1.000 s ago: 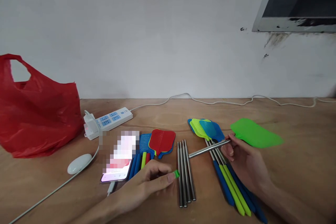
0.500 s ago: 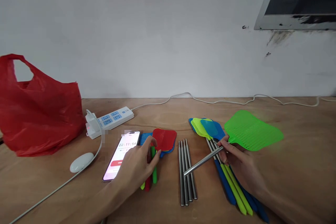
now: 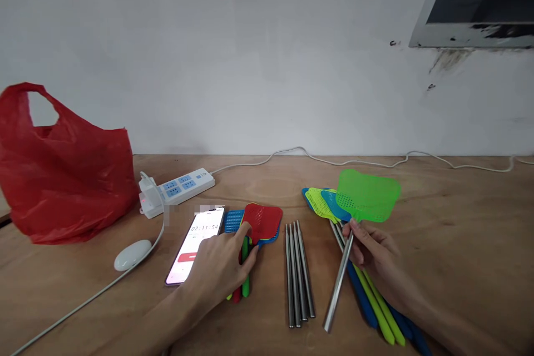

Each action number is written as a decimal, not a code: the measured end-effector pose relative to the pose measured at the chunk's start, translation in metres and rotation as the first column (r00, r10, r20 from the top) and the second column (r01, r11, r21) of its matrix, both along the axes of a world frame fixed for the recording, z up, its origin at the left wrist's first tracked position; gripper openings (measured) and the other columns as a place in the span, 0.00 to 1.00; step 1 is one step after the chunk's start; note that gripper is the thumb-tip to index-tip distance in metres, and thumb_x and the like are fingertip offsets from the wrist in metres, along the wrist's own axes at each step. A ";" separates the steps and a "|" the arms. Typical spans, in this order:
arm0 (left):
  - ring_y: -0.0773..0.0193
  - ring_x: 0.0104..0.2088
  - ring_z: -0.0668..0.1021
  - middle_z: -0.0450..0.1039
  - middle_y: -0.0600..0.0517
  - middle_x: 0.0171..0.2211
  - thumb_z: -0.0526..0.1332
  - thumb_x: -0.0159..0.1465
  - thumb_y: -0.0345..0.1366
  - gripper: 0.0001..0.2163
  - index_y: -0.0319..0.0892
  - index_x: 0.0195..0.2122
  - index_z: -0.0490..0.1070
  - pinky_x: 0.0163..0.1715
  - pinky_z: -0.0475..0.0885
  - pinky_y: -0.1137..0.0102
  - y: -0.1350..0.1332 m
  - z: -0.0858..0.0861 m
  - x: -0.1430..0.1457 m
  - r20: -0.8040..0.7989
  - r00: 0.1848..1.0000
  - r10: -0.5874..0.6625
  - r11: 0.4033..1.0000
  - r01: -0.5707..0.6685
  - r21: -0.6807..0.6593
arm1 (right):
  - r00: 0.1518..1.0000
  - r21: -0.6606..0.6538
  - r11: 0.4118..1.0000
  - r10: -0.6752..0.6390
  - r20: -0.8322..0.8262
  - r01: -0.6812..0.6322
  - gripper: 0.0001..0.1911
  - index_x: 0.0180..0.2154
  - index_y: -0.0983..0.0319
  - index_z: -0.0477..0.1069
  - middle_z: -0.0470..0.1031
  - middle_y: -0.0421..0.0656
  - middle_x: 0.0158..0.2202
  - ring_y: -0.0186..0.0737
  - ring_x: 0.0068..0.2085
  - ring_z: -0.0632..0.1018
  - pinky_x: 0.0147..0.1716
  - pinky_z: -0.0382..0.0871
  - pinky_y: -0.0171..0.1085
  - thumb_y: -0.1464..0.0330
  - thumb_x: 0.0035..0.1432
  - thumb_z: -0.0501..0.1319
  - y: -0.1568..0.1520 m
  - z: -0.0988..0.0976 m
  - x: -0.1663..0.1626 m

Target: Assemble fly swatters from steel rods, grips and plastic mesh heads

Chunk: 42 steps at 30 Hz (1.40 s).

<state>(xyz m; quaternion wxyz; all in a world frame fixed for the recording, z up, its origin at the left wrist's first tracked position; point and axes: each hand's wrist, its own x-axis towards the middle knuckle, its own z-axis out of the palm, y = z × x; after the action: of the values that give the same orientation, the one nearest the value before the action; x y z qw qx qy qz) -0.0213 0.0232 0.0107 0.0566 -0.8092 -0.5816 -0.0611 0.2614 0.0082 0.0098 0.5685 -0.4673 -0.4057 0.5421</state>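
My right hand (image 3: 373, 247) pinches a fly swatter at the joint of its bright green mesh head (image 3: 369, 196) and its bare metal rod (image 3: 339, 283). The rod slants down toward the front and has no coloured grip on it. Beneath this hand lies a row of swatters with blue and lime handles (image 3: 373, 300) and blue and lime heads. My left hand (image 3: 223, 261) closes thumb and fingers around a green handle (image 3: 245, 283) beside red and lime ones. Red (image 3: 263, 222) and blue swatter heads lie just beyond its fingertips. Several metal rods (image 3: 298, 278) lie side by side between the hands.
A lit phone (image 3: 196, 245) showing a timer lies partly under the left hand. Behind it are a white power strip (image 3: 187, 186) and a white oval device (image 3: 132, 256) with a cable. A red plastic bag (image 3: 67, 172) stands at the left, near the wall (image 3: 250, 67).
My right hand has turned the green swatter: its head swung left and more upright, and its rod now points down toward the front. My left hand's fingers have closed in on the green handle.
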 end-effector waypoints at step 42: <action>0.56 0.56 0.71 0.65 0.46 0.57 0.51 0.74 0.33 0.14 0.50 0.59 0.61 0.54 0.70 0.60 -0.011 0.000 0.007 0.620 0.684 -0.384 0.908 0.403 0.118 | 0.560 -0.323 0.490 0.811 -0.172 -0.810 0.25 0.23 0.58 0.55 0.50 0.28 0.12 0.25 0.14 0.43 0.11 0.33 0.28 0.48 0.56 0.60 -0.009 0.008 0.006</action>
<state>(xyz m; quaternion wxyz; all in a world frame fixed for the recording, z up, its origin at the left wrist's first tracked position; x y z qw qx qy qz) -0.0143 0.0124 0.0110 -0.1670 -0.8476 -0.3798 -0.3308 0.2675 -0.0004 0.0181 0.1487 -0.3197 -0.4693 0.8096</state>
